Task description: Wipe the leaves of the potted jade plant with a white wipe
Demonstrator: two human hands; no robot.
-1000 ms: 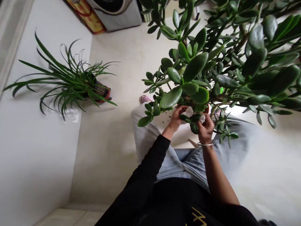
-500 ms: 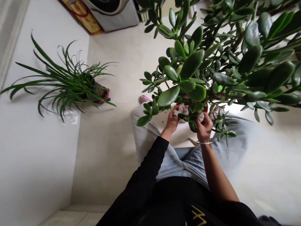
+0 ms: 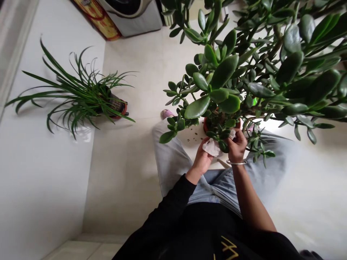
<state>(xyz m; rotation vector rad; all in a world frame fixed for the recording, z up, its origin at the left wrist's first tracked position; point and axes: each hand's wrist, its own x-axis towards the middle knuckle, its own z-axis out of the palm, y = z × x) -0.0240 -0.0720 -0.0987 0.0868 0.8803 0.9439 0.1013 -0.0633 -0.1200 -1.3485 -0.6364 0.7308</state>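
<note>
A large jade plant (image 3: 244,76) with thick glossy leaves fills the upper right. Its reddish pot (image 3: 206,125) shows just beneath the foliage. My left hand (image 3: 202,159) is closed on a crumpled white cloth (image 3: 212,147) below the low leaves. My right hand (image 3: 238,146), with a silver bangle on the wrist, is closed around a small low branch (image 3: 222,138) of the plant, beside the cloth. Some fingers are hidden by leaves.
A spider plant (image 3: 78,95) in a dark pot stands by the white wall at left. A grey appliance (image 3: 132,12) and a patterned box (image 3: 97,18) sit at the top. My legs in light jeans (image 3: 173,159) rest on the pale tile floor.
My left hand has drawn the white cloth down and toward me, away from the leaves it was up against. My right hand has stayed on the low branch.
</note>
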